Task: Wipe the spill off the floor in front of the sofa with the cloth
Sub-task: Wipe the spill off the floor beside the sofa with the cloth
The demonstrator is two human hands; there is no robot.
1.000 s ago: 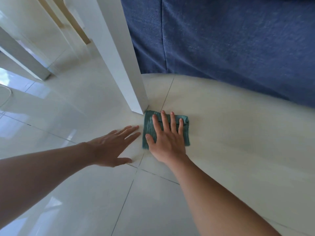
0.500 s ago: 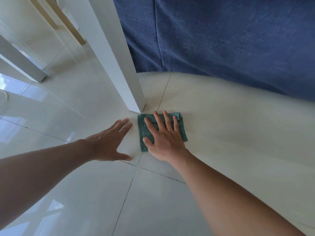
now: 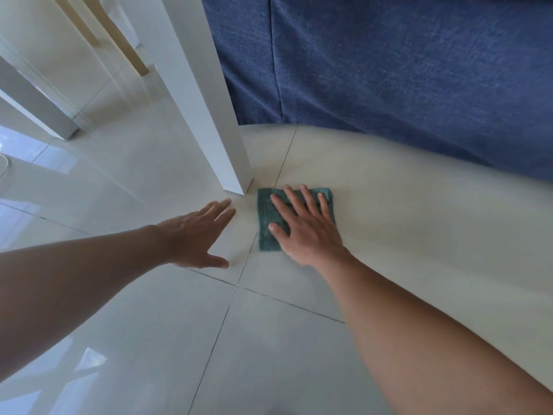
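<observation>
Right hand flat on the cloth, fingers straight and spread, palm pressing it to the floor; nothing curled round it, so the grip is released, just pushing down. Cloth is green, folded to a rough rectangle, lying flat on the pale tile just right of the foot of the white table leg, near but not touching it. Its long axis runs toward the sofa, far edge facing the blue fabric front, near-left corner sitting by a grout line. Left hand also released, fingers straight, fingertips pointing at the base of the leg, palm low over the tile left of the cloth, apart from it; can't tell if it touches the floor. No containers in view. No visible liquid on the tile. Open floor to the right of the cloth along the sofa's bottom edge, and toward the camera; leg blocks the left-far side.
</observation>
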